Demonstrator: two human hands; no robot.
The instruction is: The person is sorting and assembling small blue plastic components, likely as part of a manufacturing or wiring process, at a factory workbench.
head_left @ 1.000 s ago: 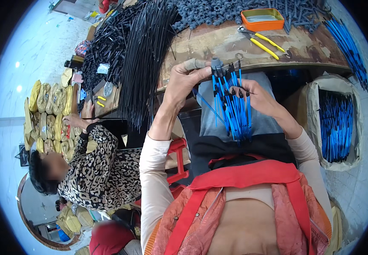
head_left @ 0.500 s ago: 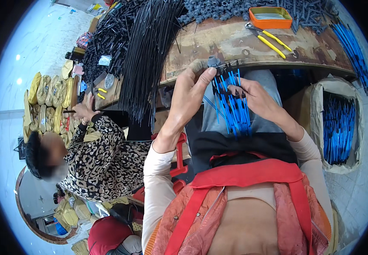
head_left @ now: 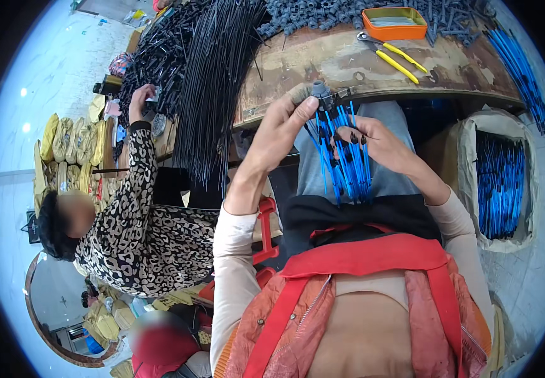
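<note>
Above my lap, my left hand (head_left: 278,129) is closed, its thumb pressed on a grey plastic fitting (head_left: 319,89) that sits at the top of a bunch of thin blue tubes (head_left: 351,179). The tubes hang down toward my lap, several with black tips or sleeves. On the right side of the bunch, my right hand (head_left: 382,143) is closed around some of these tubes, its fingertips partly hidden among them. How the tubes join the fitting is too small to tell.
Yellow-handled pliers (head_left: 401,60) and an orange tin (head_left: 395,24) lie on the wooden table (head_left: 310,60). Black rods (head_left: 212,94) overhang its edge at left. A lined box (head_left: 467,176) of blue tubes stands at right. A co-worker's hand (head_left: 141,99) reaches over black parts.
My hands stay almost in place around the bunch, and a loose blue tube at its left now hangs straighter. The co-worker's arm has stretched forward to the pile of black parts.
</note>
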